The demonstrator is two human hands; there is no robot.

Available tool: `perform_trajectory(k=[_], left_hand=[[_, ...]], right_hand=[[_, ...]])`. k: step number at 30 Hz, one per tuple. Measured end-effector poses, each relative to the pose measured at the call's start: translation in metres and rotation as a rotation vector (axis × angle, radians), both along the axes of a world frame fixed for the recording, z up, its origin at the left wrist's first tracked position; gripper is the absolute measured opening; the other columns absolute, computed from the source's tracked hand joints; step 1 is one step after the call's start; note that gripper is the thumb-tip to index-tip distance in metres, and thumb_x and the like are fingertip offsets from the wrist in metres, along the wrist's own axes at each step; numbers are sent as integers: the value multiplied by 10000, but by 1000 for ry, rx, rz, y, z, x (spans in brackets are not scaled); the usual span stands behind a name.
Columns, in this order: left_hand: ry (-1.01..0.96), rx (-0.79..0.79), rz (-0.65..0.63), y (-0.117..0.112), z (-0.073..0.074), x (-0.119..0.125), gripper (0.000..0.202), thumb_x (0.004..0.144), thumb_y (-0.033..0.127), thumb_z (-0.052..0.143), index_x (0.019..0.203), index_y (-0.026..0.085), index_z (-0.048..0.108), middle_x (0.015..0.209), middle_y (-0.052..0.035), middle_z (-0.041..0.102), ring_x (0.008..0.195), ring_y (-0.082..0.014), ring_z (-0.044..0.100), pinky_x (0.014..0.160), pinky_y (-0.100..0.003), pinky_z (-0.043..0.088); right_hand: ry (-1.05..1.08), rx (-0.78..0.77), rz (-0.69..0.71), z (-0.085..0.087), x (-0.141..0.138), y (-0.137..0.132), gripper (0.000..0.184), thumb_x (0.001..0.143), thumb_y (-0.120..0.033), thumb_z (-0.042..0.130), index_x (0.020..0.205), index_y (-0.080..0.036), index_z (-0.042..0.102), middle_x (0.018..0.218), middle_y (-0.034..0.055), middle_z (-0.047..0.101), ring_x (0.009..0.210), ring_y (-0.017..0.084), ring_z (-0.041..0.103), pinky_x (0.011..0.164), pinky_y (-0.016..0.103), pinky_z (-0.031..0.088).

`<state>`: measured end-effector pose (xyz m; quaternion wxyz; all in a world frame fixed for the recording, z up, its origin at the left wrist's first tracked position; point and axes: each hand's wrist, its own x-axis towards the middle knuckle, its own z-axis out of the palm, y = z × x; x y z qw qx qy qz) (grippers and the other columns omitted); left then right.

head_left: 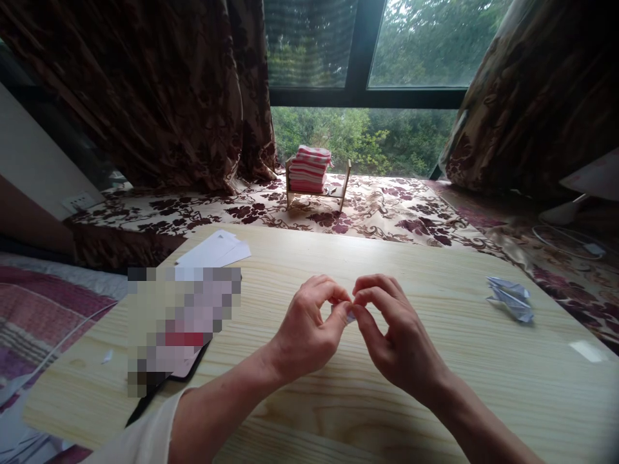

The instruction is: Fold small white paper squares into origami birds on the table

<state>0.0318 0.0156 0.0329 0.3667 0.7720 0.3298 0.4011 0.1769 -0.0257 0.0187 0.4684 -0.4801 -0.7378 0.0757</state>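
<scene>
Over the middle of the table, my left hand [309, 325] and my right hand [396, 332] meet at the fingertips. Both pinch a small piece of folded white paper [351, 316], mostly covered by the fingers. Its exact shape cannot be made out. On the right of the table lie pointed folded-paper figures [511, 299], apart from my hands. A stack of white paper sheets [213, 249] rests at the table's far left.
The wooden table [435, 412] has rounded corners. A dark-edged flat device [193, 364], partly blurred out, lies on the left near a paper scrap [107, 356]. Behind, a small wooden rack [345, 187] holds folded striped cloths [309, 169]. A lamp [592, 177] stands far right.
</scene>
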Motion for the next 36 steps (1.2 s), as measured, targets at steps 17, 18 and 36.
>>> perform_trajectory(k=[17, 18, 36], left_hand=[[-120, -228, 16, 5, 0, 0, 134, 803, 267, 601, 774, 141, 634, 754, -27, 620, 749, -150, 561, 746, -278, 436], [-150, -295, -13, 7, 0, 0, 152, 800, 280, 607, 784, 135, 645, 752, -32, 629, 743, -149, 562, 734, -275, 435], [-402, -699, 4, 16, 0, -1, 254, 738, 352, 660, 837, 120, 687, 670, -23, 613, 665, -118, 541, 686, -259, 429]], right_hand=[[978, -473, -114, -4, 8, 9, 230, 717, -430, 714, 801, -217, 718, 814, 27, 638, 847, 194, 556, 759, 327, 419], [956, -458, -129, -5, 10, 9, 229, 725, -433, 707, 804, -218, 721, 835, 31, 641, 850, 194, 556, 756, 327, 420], [918, -435, -74, -2, 14, 10, 252, 694, -442, 718, 701, -194, 675, 828, 38, 624, 791, 190, 554, 762, 340, 435]])
